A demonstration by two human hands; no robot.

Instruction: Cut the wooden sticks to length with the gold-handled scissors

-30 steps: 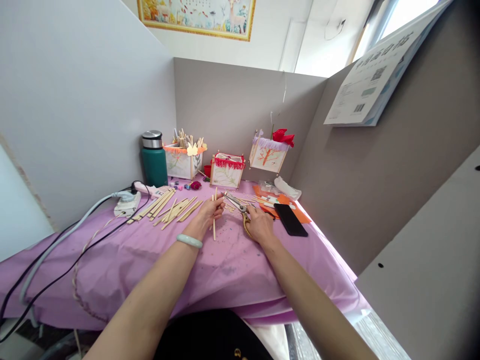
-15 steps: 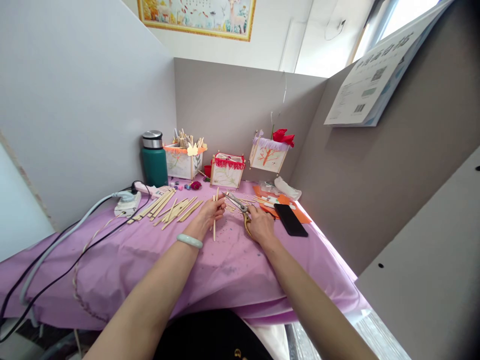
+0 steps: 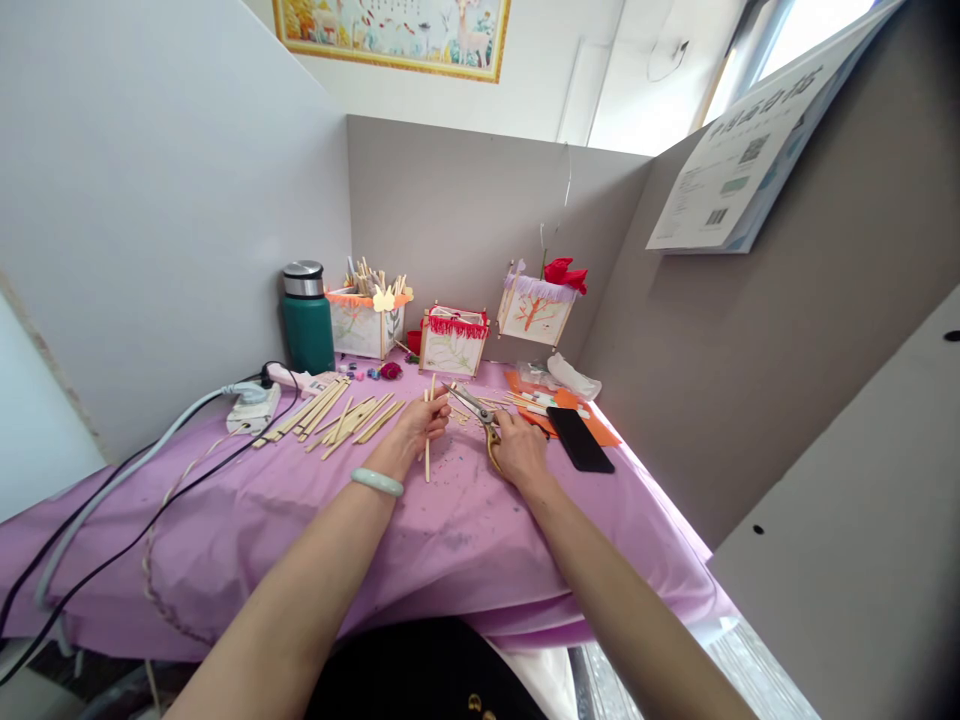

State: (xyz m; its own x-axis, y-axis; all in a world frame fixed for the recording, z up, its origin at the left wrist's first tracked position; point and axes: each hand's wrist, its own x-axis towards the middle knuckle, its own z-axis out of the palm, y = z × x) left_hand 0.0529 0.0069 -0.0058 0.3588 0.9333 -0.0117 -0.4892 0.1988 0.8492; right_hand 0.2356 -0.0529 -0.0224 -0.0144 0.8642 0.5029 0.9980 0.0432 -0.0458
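Observation:
My left hand, with a pale green bangle at the wrist, is closed on thin wooden sticks that stand roughly upright in its fingers. My right hand is wrapped round the gold handles of a pair of scissors. The scissor blades point up and left, and their tips are close to my left fingertips. Several loose wooden sticks lie on the purple cloth left of my left hand. Small bits are scattered on the cloth between my hands.
A green bottle and a power strip with cables are at the left. Decorated paper boxes stand at the back, one holding sticks. A black phone lies on orange paper at the right.

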